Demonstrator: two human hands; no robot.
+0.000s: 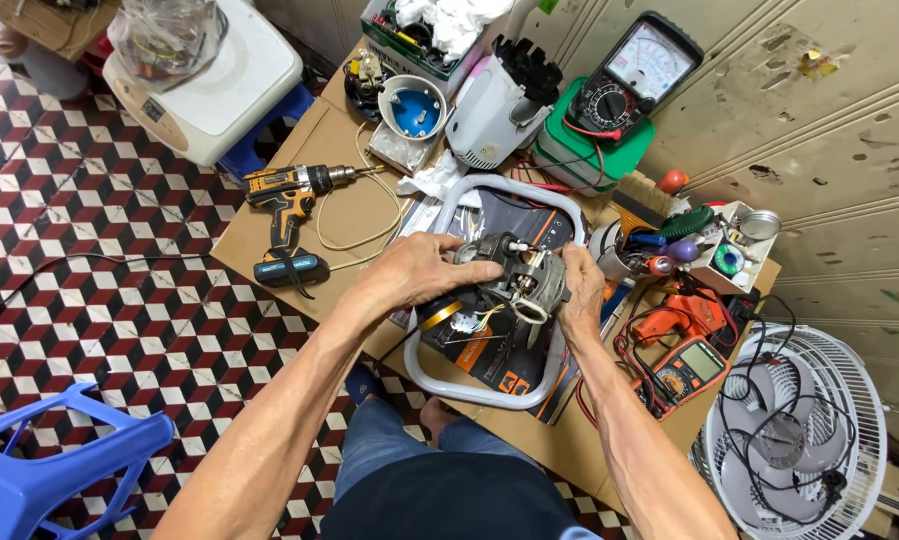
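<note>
A small grey electric motor (515, 278) with coloured wires hanging from it is held between both hands above a low cardboard-covered table (350, 215). My left hand (422, 268) grips the motor's left end from above. My right hand (580, 290) holds its right end, fingers curled around the housing. Under the motor lies a white rounded-rectangle frame (467, 388) on a dark box (490, 360). A roll of yellow tape (440, 313) sits just below my left hand.
A cordless drill (292, 205) lies at the table's left. A white fan body (490, 105), blue round part (415, 108), analog meter (635, 75), digital multimeter (692, 368), orange drill (675, 318) and tool cup (635, 245) surround the work. A fan grille (795, 435) stands right; blue stool (45, 470) left.
</note>
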